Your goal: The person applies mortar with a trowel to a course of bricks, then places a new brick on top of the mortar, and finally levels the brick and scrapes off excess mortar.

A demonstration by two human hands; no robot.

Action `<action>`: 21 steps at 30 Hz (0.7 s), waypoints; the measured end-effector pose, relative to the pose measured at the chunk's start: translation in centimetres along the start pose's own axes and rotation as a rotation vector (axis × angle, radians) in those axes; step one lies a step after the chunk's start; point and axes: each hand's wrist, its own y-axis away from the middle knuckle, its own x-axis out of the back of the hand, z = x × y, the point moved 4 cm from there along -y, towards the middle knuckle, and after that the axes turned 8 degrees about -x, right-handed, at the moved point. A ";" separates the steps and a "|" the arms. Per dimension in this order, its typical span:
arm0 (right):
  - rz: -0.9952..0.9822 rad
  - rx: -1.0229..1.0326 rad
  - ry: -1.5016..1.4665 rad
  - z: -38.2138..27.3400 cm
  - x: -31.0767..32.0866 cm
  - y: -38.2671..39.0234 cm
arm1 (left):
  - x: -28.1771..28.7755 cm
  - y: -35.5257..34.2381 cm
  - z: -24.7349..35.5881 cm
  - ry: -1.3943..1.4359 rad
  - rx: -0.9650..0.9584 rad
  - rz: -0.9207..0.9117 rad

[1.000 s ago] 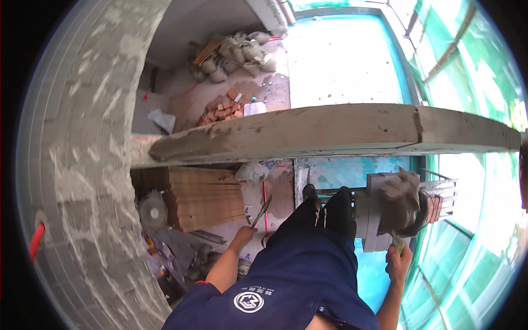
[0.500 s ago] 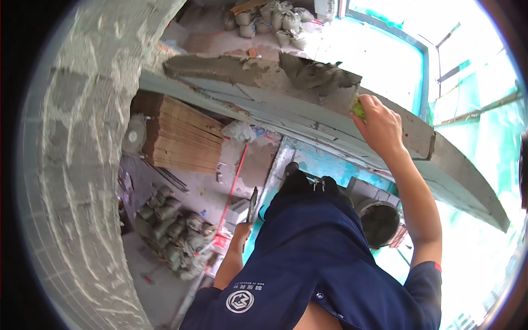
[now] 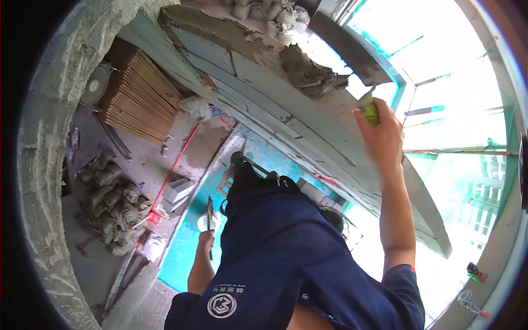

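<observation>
My right hand (image 3: 385, 135) is closed around the yellow-green handle of a plastering trowel (image 3: 349, 49). The long grey blade is tilted up beyond the far edge of a low block wall's top, apart from it. On that wall top (image 3: 258, 52) lies a rough lump of wet grey mortar (image 3: 311, 71), left of my right hand. Down at my left side, my left hand (image 3: 205, 240) grips a thin, flat dark tool (image 3: 209, 212). It shows edge-on, so its exact kind is unclear.
A rough plastered wall (image 3: 41, 181) curves along the left. Below stand stacked brown cardboard sheets (image 3: 140, 99), filled sacks (image 3: 104, 192), grey blocks (image 3: 179, 192) and a white bucket (image 3: 208, 221). More sacks (image 3: 286, 16) sit beyond the low wall. A bright window opening (image 3: 440, 71) is at right.
The trowel has lifted off the wall top and tilted up, leaving the mortar lump behind. My right hand still holds it. The view has shifted and turned; the left hand keeps its tool.
</observation>
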 end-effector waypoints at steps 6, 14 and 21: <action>-0.187 -0.229 -0.649 -1.1 5.7 0.1 | -0.8 -0.4 5.5 0.046 -0.071 0.002; -0.663 -0.873 -1.883 -2.6 -0.4 6.6 | -0.5 -2.0 11.3 0.189 -0.144 -0.084; -0.753 -0.841 -2.065 -10.2 -4.8 6.4 | 2.4 -4.8 12.1 0.025 -0.096 -0.102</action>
